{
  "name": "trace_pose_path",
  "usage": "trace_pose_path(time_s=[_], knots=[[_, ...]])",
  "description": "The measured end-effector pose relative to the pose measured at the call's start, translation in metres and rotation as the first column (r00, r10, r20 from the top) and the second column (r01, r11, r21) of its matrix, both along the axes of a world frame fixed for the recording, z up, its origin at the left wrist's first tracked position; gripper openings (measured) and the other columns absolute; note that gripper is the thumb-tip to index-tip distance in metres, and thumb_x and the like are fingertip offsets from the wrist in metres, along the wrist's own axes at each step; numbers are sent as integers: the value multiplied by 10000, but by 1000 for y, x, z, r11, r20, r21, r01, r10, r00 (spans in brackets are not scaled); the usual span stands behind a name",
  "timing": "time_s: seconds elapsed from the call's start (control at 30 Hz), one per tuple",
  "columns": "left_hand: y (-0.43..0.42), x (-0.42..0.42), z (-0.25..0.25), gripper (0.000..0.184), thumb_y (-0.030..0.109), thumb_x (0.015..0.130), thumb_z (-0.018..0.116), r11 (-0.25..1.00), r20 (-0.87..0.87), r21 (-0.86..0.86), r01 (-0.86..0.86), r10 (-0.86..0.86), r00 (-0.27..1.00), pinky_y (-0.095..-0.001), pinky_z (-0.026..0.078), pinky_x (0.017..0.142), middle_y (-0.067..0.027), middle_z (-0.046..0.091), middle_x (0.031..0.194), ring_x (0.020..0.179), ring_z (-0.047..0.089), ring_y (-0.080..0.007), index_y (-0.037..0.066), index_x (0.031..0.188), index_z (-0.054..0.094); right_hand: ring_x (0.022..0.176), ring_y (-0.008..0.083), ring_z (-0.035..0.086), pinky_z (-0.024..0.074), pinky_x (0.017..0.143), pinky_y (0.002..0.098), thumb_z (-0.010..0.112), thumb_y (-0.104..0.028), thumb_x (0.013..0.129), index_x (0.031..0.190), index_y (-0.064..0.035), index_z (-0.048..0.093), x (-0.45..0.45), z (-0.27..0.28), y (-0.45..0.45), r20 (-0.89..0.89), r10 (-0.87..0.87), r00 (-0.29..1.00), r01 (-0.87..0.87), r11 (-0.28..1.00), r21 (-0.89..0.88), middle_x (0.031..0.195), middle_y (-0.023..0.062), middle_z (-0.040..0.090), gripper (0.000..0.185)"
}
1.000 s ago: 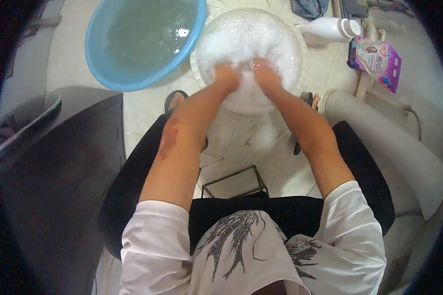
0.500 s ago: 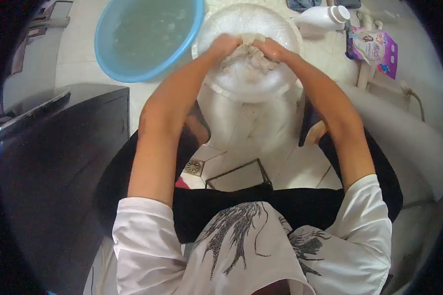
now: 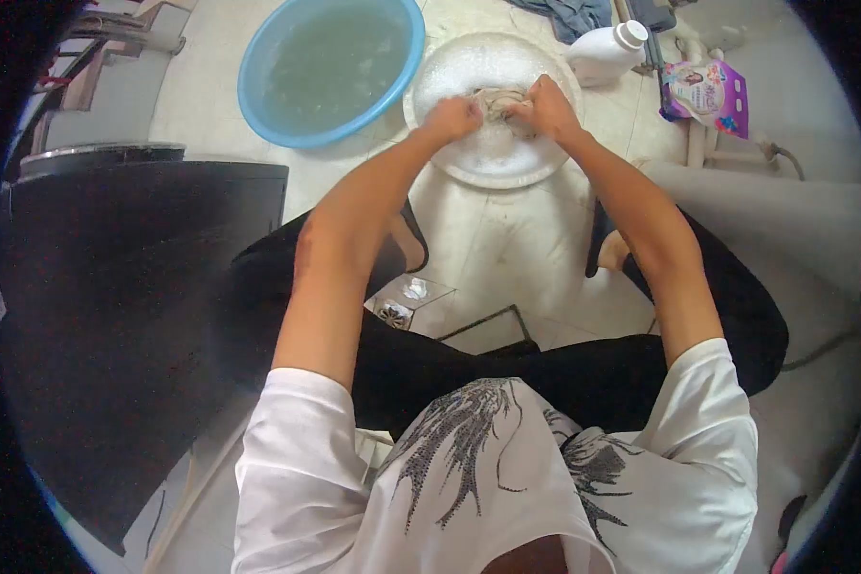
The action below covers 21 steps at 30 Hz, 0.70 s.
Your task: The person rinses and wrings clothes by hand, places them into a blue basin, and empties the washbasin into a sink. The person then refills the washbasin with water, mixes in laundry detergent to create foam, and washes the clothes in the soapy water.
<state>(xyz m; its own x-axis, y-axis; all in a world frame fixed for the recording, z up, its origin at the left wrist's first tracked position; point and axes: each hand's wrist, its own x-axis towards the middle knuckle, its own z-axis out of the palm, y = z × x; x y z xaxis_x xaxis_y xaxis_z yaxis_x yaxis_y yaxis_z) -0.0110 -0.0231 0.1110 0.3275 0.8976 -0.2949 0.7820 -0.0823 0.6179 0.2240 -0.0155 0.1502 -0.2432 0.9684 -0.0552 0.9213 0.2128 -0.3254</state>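
Both my hands are over a white basin (image 3: 493, 176) full of suds (image 3: 459, 72). Between them is a wet, light beige cloth (image 3: 499, 101), bunched up; its exact kind does not show. My left hand (image 3: 452, 119) is closed on the cloth's left side. On the right side my right hand (image 3: 549, 109) grips it, thumb pointing inward and knuckles raised. Part of the cloth is hidden behind the fingers, and its lower end hangs close to the foam.
A blue tub (image 3: 413, 72) of cloudy water stands left of the basin. To the right are a white bottle (image 3: 605, 55), a purple detergent pouch (image 3: 708, 96) and pipes along the wall. Dark grey clothing (image 3: 569, 14) lies behind. A black cabinet (image 3: 143, 287) flanks my left side.
My hands have shifted on the cloth, the right one now turned with its knuckles up. The cloth looks more tightly bunched. The whole view has moved slightly.
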Motion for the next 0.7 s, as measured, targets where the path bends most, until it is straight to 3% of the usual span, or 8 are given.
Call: trace_pose_path(time_s=[0.13,0.2,0.4,0.47,0.5,0.53,0.6,0.7], knots=[[-26,13,-23,452,282,802,758,996,78,-65,57,-51,996,-440,522,1022,-155,736,1193,1131,690,-343,95,1212,720,923,427,667,539,846,499,622,-509,946,1000,-31,763,0,49,19,-45,-15,999,15,1000,12,957,215,714,501],[-39,17,-32,522,265,792,771,996,113,-83,22,-13,994,-450,507,1043,-177,714,1241,1175,668,-358,81,1273,684,809,449,678,518,820,520,594,-521,941,931,-14,761,-2,63,26,-323,-235,917,182,966,-185,812,199,727,534],[-42,31,-27,1015,324,723,842,976,88,-185,-118,136,987,-475,450,1109,-308,563,1408,1299,571,-436,54,1552,322,897,429,714,523,901,500,676,-557,872,945,4,761,-15,135,52,-304,2,953,-39,992,-117,907,241,743,572],[-39,36,-48,1181,331,683,886,966,230,-32,-258,258,938,-485,399,1153,-306,483,1486,1391,482,-434,43,1592,189,851,280,699,529,806,428,755,-482,851,1036,23,735,-17,164,62,-481,-43,876,-62,978,-199,936,186,742,538],[-40,39,-47,1181,331,683,886,964,234,-28,-266,265,935,-485,399,1153,-306,483,1486,1391,482,-434,43,1592,189,814,246,695,561,747,391,712,-460,922,975,-4,704,-23,185,72,-178,54,983,-50,998,28,860,112,704,459],[-47,42,-29,1199,304,695,886,944,152,-35,-328,329,932,-487,381,1166,-285,489,1473,1399,463,-424,45,1602,146,814,246,695,561,747,391,712,-460,922,975,-4,704,-32,216,70,-173,62,983,-57,998,30,860,112,704,459],[-52,48,-12,1218,278,707,886,919,79,-43,-391,394,916,-489,363,1178,-265,495,1460,1407,444,-413,47,1611,104,808,258,689,544,747,413,741,-394,881,969,62,700,-42,272,53,-460,-8,888,-28,997,-73,856,146,707,466],[-44,46,11,1065,345,753,848,820,344,74,-568,513,786,-534,307,1210,-374,352,1538,1478,283,-514,140,1609,248,822,276,694,550,756,431,760,-414,887,1043,75,697,-47,318,56,-345,18,938,-6,999,34,911,168,722,517]])
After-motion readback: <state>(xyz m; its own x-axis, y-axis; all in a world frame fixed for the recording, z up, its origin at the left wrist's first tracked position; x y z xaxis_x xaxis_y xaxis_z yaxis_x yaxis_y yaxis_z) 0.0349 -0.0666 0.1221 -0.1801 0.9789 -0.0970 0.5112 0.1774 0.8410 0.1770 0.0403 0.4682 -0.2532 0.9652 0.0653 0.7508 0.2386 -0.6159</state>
